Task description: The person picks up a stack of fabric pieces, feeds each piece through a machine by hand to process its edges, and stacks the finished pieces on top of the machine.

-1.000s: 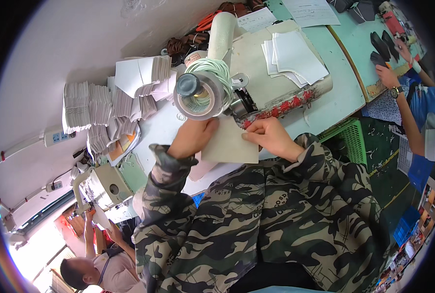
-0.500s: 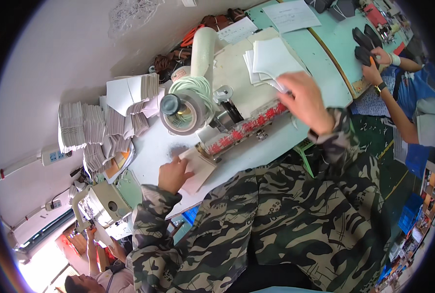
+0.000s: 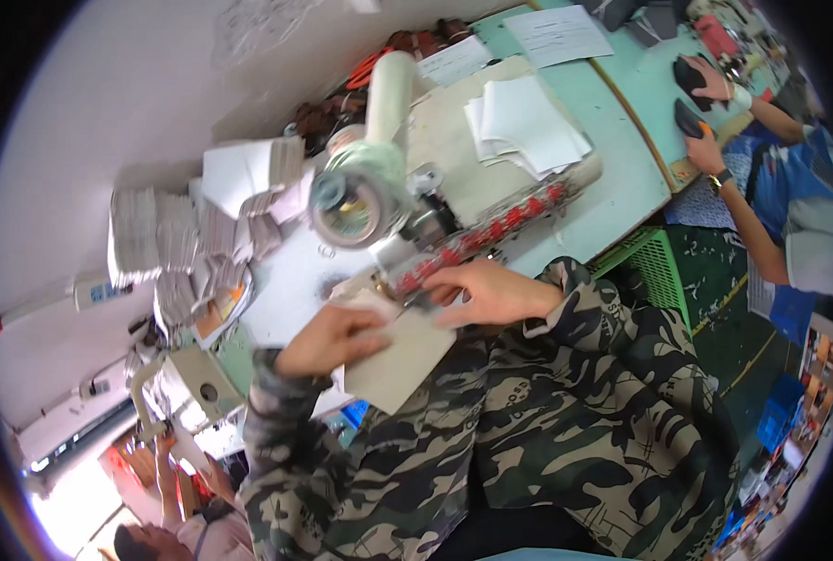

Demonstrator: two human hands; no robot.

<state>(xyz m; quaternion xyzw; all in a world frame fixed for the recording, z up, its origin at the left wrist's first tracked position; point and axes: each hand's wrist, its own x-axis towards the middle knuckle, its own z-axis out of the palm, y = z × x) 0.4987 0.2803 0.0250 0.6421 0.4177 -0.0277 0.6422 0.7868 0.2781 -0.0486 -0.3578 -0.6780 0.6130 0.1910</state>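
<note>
A cream sheet-like piece (image 3: pixel 402 365) lies tilted at the front end of a sewing-type machine (image 3: pixel 477 229), above my lap. My left hand (image 3: pixel 332 338) is closed on its left side, fingers over the top, somewhat blurred. My right hand (image 3: pixel 491 292) reaches in from the right, forefinger beside the machine's working end and thumb at the upper right edge of the piece. Blur hides whether that thumb and finger pinch it. The machine has a worn red front edge. On its bed rests a fanned pile of white sheets (image 3: pixel 528 122).
Stacks of white pieces (image 3: pixel 140 234) stand by the wall on the left. A round lamp (image 3: pixel 349 208) on a thick arm overhangs the machine. A green crate (image 3: pixel 655 271) stands below the table on the right. Co-workers sit at far right and lower left.
My right hand has come from the white sheets down and left to the machine's end. My left hand has shifted slightly nearer me, and the piece extends further toward my lap.
</note>
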